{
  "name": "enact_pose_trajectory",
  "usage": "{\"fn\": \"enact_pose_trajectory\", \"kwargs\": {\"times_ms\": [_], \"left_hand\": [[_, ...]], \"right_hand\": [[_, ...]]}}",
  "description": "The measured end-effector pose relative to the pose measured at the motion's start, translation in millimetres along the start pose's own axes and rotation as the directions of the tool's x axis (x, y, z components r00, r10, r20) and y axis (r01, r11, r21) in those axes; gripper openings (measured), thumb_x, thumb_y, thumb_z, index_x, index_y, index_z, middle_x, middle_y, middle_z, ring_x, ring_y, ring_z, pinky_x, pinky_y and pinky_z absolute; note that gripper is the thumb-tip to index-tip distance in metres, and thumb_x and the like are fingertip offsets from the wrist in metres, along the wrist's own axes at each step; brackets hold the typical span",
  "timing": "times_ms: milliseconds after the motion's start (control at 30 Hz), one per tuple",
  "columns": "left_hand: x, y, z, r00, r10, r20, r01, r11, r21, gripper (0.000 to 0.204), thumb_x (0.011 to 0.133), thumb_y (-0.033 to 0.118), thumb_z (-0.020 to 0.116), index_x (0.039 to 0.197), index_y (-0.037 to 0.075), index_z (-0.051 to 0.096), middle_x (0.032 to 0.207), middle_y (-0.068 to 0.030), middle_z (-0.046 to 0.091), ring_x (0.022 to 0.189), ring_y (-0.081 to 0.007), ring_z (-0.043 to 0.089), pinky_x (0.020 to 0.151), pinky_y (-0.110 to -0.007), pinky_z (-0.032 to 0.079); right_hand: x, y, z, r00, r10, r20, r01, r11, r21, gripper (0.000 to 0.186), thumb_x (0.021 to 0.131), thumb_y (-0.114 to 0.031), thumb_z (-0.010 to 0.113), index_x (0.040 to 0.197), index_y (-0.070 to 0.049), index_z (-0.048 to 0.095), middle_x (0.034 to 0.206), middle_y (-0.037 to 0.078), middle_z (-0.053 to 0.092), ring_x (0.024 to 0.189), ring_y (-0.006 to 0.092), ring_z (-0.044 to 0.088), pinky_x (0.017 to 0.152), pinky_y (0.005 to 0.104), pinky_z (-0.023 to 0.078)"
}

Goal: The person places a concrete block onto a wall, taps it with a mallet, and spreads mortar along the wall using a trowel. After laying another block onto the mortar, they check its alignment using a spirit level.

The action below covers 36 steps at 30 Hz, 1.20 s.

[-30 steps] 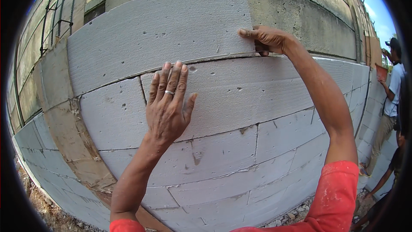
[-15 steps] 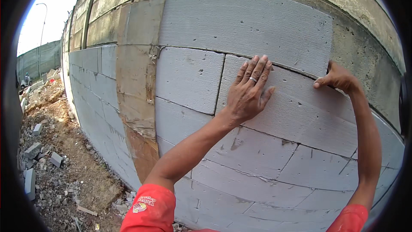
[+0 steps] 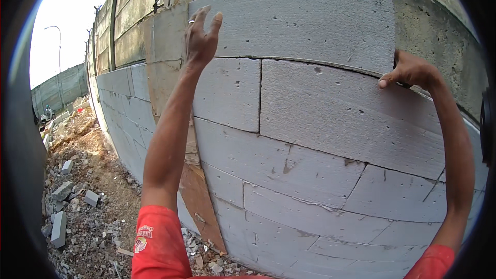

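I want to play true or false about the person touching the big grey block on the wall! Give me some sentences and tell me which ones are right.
1. The left hand rests at the left end of the top grey rectangular block. True.
2. The right hand holds a hammer. False: it grips the block's lower right corner, with no tool in view.
3. The left hand wears a ring. True.
4. The sleeves are blue. False: they are red.
5. Loose grey rubble lies on the ground to the left. True.
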State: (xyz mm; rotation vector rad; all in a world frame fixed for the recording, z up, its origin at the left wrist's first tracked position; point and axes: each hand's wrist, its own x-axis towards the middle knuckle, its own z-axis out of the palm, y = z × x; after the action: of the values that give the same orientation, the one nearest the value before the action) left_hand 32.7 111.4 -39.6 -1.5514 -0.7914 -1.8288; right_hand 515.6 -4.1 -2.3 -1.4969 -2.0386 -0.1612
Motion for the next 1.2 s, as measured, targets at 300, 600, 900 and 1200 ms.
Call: {"fn": "enact_pose_trajectory", "kwargs": {"times_ms": [300,600,900,1200], "left_hand": [[85,-41,37,0.958,-0.011,0.288,-0.030,0.990,0.138,0.096,0.085,0.081,0.047,0.147,0.007,0.047,0.144,-0.0235,0.050,0.134,-0.0381,0.049,0.112,-0.050,0.036],[85,-62,36,0.975,0.099,0.200,-0.117,0.990,0.078,0.088,0.088,0.077,0.050,0.144,0.009,0.050,0.142,-0.0212,0.052,0.131,-0.0367,0.050,0.109,-0.049,0.040],[84,-64,45,0.981,0.086,0.172,-0.099,0.993,0.065,0.091,0.085,0.079,0.051,0.144,0.010,0.050,0.140,-0.0226,0.053,0.131,-0.0363,0.050,0.109,-0.049,0.039],[83,-12,58,0.957,0.251,0.148,-0.251,0.968,-0.022,0.079,0.091,0.073,0.049,0.143,0.014,0.053,0.145,-0.0170,0.052,0.140,-0.0344,0.042,0.117,-0.051,0.032]], "right_hand": [[0,-11,1,0.980,0.189,0.065,-0.192,0.980,0.049,0.110,0.049,-0.048,0.096,0.132,0.008,0.049,0.092,0.009,0.061,0.073,0.0141,0.058,0.055,0.0279,0.044],[-4,-32,3,0.979,0.160,0.125,-0.171,0.982,0.083,0.110,0.051,-0.042,0.094,0.138,0.007,0.047,0.109,0.013,0.064,0.095,0.0186,0.062,0.072,0.0277,0.051],[-2,-24,1,0.982,0.143,0.123,-0.155,0.983,0.102,0.110,0.050,-0.040,0.096,0.134,0.012,0.048,0.110,0.017,0.064,0.099,0.0223,0.062,0.076,0.0288,0.053],[-2,-20,-12,0.997,0.009,-0.083,-0.031,0.961,-0.275,0.120,0.054,-0.068,0.089,0.136,0.011,0.049,0.088,0.016,0.068,0.071,0.0178,0.066,0.058,0.0321,0.054]]}}
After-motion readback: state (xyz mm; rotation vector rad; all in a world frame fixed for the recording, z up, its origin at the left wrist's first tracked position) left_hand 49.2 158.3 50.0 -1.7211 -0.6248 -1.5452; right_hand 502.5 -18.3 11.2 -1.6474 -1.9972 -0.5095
